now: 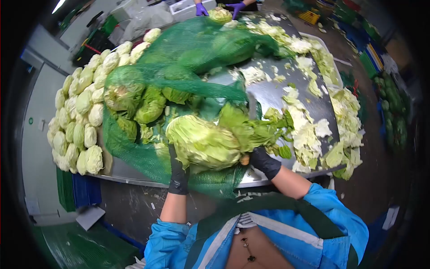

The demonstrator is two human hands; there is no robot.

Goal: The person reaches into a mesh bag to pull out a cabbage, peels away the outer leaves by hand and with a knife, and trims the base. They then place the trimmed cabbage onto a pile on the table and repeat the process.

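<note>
Cabbage (201,142) at the tabletop's near edge, about midway along it, above the edge of a green mesh net (179,67); we cannot tell whether it rests there or is lifted. Its long axis runs roughly along that edge, the right end dipping a little towards us and showing a brownish stub (244,159), perhaps the stem. The gloved left hand (178,174) is against the left, lower side, so the cabbage lies up and right of it; the gloved right hand (265,162) is nearer the stub, with loose green leaves (251,130) just beyond it. Left fingers run under the cabbage, right ones under leaves: we cannot tell how far either set is spread, nor whether the right has hold of anything. Farther out, more cabbages (151,105) show blurred through the mesh; pale heads (83,103) are piled along the left edge, and leaf scraps (304,130) are strewn towards the right. At the far edge, a co-worker's purple-gloved hands (236,9) flank another head (220,15); the body is cut off by the frame.
</note>
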